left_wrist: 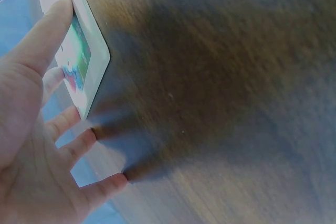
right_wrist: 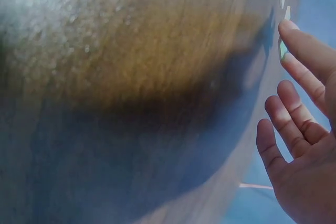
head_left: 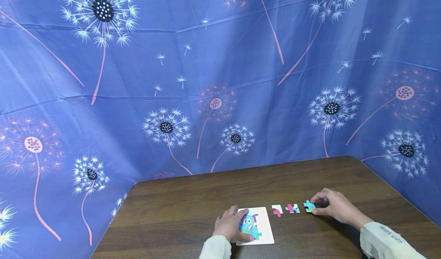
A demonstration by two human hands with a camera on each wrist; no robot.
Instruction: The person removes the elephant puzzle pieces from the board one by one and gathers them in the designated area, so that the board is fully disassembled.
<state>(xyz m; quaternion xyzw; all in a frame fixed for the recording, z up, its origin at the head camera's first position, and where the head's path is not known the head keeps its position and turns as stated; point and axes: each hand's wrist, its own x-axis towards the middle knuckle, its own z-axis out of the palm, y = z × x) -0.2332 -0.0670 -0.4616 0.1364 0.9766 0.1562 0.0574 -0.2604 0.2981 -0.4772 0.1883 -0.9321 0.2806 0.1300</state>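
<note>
A white-framed jigsaw board (head_left: 268,228) lies on the table, with a partly filled picture of a blue cartoon creature (head_left: 249,225). My left hand (head_left: 227,226) rests over its left side. In the left wrist view the thumb (left_wrist: 59,17) presses on the board, and several spread fingertips touch the table beside it. Farther right, my right hand (head_left: 337,208) pinches a blue and green puzzle piece (head_left: 308,205) between thumb and index finger. The right wrist view shows the other fingers held loosely apart; whether the piece touches the table I cannot tell.
Between the board and my right hand lie a white and red puzzle piece (head_left: 277,210) and a red, white and blue one (head_left: 293,208). The brown wooden table (head_left: 179,209) has rounded far corners. Behind it hangs a blue curtain (head_left: 248,82) with dandelion prints.
</note>
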